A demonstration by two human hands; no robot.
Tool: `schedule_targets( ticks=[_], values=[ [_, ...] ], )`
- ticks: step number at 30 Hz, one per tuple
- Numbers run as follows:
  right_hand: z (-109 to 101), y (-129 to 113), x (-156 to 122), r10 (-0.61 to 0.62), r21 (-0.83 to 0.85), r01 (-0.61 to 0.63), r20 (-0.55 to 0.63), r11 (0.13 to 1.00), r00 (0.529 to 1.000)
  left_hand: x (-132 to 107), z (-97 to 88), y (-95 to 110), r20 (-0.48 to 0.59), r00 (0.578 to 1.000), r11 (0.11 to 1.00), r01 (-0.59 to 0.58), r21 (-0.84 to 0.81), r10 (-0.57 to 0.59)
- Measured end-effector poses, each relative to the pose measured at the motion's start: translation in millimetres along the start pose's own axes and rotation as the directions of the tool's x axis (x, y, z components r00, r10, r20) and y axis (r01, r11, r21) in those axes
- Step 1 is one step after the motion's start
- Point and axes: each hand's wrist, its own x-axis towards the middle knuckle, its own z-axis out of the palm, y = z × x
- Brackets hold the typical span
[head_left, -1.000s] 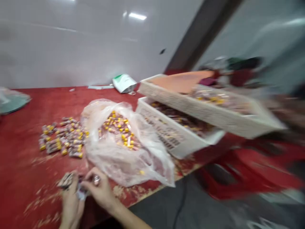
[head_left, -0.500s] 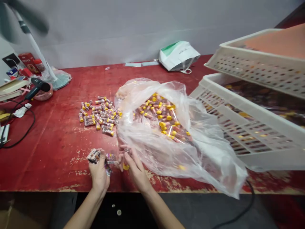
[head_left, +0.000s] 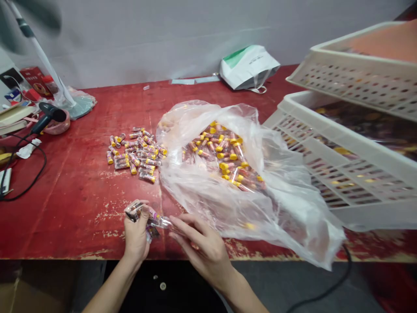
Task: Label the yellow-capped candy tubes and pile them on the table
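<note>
My left hand (head_left: 137, 232) is shut on a small bunch of clear wrapped tubes with printed labels (head_left: 140, 213), just above the red table's front edge. My right hand (head_left: 202, 245) lies to its right with fingers apart, holding nothing, its fingertips close to a clear tube (head_left: 162, 222) sticking out of that bunch. A loose pile of yellow-capped tubes (head_left: 133, 152) sits on the table (head_left: 78, 187) beyond my hands. More tubes (head_left: 224, 154) lie inside a crumpled clear plastic bag (head_left: 208, 202), whose edge is close to my right hand.
Two stacked white perforated plastic crates (head_left: 339, 130) stand at the right, the lower one holding more tubes. A white-and-green bag (head_left: 247, 69) lies at the back. A black handheld device (head_left: 48, 117), black cable (head_left: 22, 182), tape roll (head_left: 60, 124) and books (head_left: 13, 119) sit left.
The view has swung from a blurred tilt to level. My right hand has moved down and right, away from the bunch, and its fingers have spread. My left hand keeps its hold.
</note>
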Motion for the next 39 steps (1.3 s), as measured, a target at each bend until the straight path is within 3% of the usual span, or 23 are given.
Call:
schedule_targets(
  ticks=[2, 6, 10, 13, 16, 18, 21, 26, 31, 34, 39],
  values=[
    [0, -1, -2, 0.035, -0.005, -0.035, -0.06, 0.999, 0.998, -8, 1.3, 2, 0.028, 0.999, 1.0, 0.029, -0.007, -0.029],
    [6, -7, -8, 0.087, 0.081, -0.083, -0.043, 0.993, 0.995, -20, 3.6, 3, 0.042, 0.989, 0.99, 0.14, 0.0, -0.14],
    [13, -13, -11, 0.107, 0.163, -0.082, -0.153, 0.983, 0.982, -24, 3.3, -2, 0.062, 0.97, 0.97, 0.237, -0.049, -0.234],
    [10, -12, -9, 0.167, 0.251, -0.153, -0.032, 0.956, 0.986, -22, 1.9, -5, 0.097, 0.958, 0.961, 0.275, -0.04, -0.27],
    [4, -7, -4, 0.169, 0.351, -0.208, 0.137, 0.913, 0.976, -18, 0.7, -3, 0.109, 0.966, 0.97, 0.24, -0.036, -0.235],
    [4, -3, -1, 0.16, 0.415, -0.217, 0.168, 0.884, 0.973, -16, 0.2, -2, 0.111, 0.968, 0.973, 0.229, -0.031, -0.224],
    [13, 1, 2, 0.23, 0.474, -0.213, 0.024, 0.854, 0.973, -15, -0.1, -2, 0.116, 0.967, 0.973, 0.231, -0.013, -0.228],
    [35, 2, 7, 0.348, 0.489, -0.211, -0.208, 0.846, 0.914, -14, 0.1, -5, 0.138, 0.965, 0.975, 0.222, 0.013, -0.221],
    [48, 11, 12, 0.418, 0.524, -0.248, -0.235, 0.815, 0.878, -2, 3.0, -8, 0.131, 0.97, 0.977, 0.21, -0.017, -0.206],
    [64, 24, 23, 0.482, 0.553, -0.307, -0.203, 0.775, 0.852, 10, 5.7, -6, 0.061, 0.969, 0.967, 0.242, -0.074, -0.238],
    [87, 64, 82, 0.498, 0.359, -0.396, -0.261, 0.845, 0.827, 31, 3.2, 1, -0.06, 0.938, 0.931, 0.33, -0.157, -0.343]
  ],
)
